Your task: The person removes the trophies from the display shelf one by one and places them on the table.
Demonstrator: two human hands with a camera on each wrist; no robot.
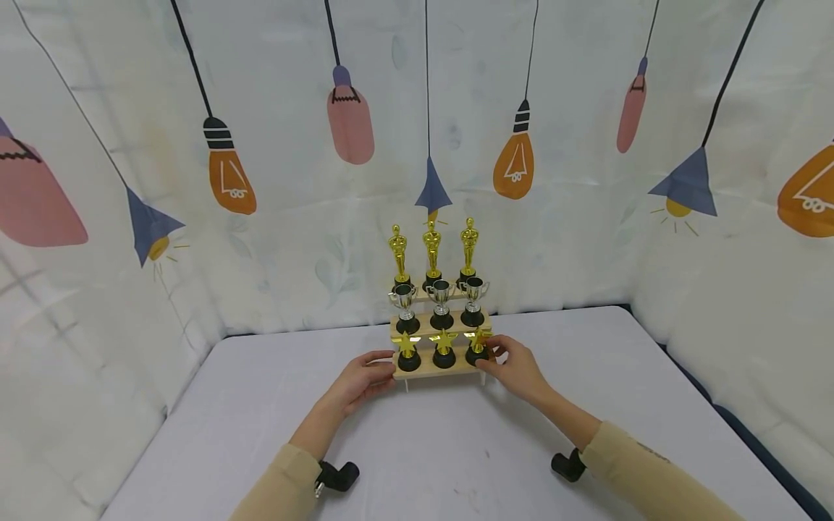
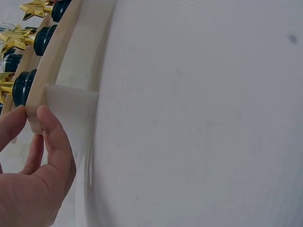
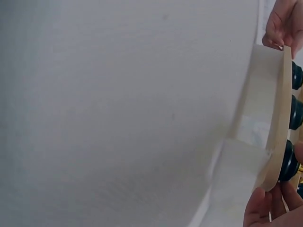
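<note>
A tiered wooden stand (image 1: 433, 370) stands on the cloth near the back of the table. Its lowest step carries black-based star trophies (image 1: 444, 350); silver cups (image 1: 441, 297) fill the middle step, and golden figurines (image 1: 432, 250) the top one. My left hand (image 2: 38, 184) pinches the left end of the lowest board, its fingertips close beside a trophy base. At the opposite end, my right hand (image 1: 515, 365) holds the rightmost star trophy (image 3: 289, 163) by its base, the fingers partly covering it. In the right wrist view, other fingers curl by the board's end.
A white cloth (image 1: 417, 449) covers the table. Behind it hangs a curtain (image 1: 280, 181) printed with lamps and bulbs, close behind the stand. Dark wrist camera mounts (image 1: 339, 476) show at both wrists.
</note>
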